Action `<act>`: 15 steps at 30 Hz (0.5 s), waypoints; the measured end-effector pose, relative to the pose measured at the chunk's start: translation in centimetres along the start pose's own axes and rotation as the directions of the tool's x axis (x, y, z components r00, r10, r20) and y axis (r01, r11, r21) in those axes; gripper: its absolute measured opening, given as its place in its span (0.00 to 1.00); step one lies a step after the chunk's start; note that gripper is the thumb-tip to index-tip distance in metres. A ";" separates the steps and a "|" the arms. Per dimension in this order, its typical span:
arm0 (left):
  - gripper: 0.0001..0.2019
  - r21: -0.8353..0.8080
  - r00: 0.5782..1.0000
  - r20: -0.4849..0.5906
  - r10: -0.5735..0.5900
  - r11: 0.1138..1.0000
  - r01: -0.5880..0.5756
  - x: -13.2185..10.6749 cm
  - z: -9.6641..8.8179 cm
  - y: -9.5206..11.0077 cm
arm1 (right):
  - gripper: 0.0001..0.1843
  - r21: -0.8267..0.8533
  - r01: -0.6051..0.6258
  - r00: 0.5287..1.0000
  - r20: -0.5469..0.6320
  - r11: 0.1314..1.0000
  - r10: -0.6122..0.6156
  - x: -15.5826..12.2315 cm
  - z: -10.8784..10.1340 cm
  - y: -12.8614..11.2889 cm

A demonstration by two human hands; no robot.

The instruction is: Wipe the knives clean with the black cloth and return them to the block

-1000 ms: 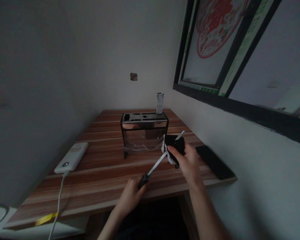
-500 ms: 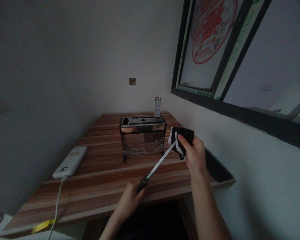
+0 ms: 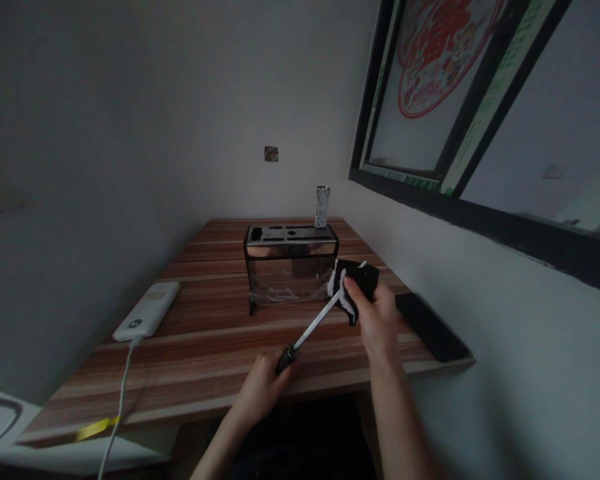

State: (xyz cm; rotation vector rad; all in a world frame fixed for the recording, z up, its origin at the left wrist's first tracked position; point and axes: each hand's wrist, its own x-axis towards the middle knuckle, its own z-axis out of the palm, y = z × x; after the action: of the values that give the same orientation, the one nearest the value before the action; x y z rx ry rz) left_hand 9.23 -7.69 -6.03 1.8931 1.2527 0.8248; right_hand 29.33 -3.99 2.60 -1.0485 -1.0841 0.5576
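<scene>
My left hand [image 3: 263, 387] is closed around the black handle of a honing steel [image 3: 314, 327], a long silvery rod slanting up to the right. A black cloth with a white lining [image 3: 361, 281] is folded around the rod near its far end. My right hand [image 3: 373, 307] grips this cloth, thumb on top, and the rod's tip pokes out just past it. Behind them stands a knife block [image 3: 291, 248] with a slotted metal top and clear sides. A patterned grey-white handle [image 3: 322, 207] sticks up from its right end.
A white power bank [image 3: 147, 311] with a cable lies at the left of the wooden table [image 3: 200, 347]. Yellow tape [image 3: 94, 429] marks the front edge. At the right, a black phone [image 3: 434, 327] lies beside the wall, below a dark-framed window [image 3: 405, 193].
My right hand and the cloth have slid down the rod toward the handle, so the tip now shows beyond the cloth. The camera view has shifted slightly.
</scene>
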 end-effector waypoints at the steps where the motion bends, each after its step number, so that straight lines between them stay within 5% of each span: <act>1: 0.13 -0.010 1.000 -0.004 -0.001 1.000 0.001 0.0 0.0 0.0 | 0.15 -0.009 -0.012 0.999 0.032 1.000 0.012 -0.4 0.2 0.1; 15: 0.11 -0.067 1.000 -0.013 -0.008 0.998 0.007 0.3 0.3 -0.6 | 0.12 -0.149 -0.090 0.958 0.258 0.985 0.127 -6.4 2.7 1.6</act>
State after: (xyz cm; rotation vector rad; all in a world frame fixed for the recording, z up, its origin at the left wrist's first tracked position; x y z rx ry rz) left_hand 9.23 -7.34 -6.66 1.8316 1.2243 0.8660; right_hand 24.44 -7.38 -1.38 -1.1805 -1.3211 0.7372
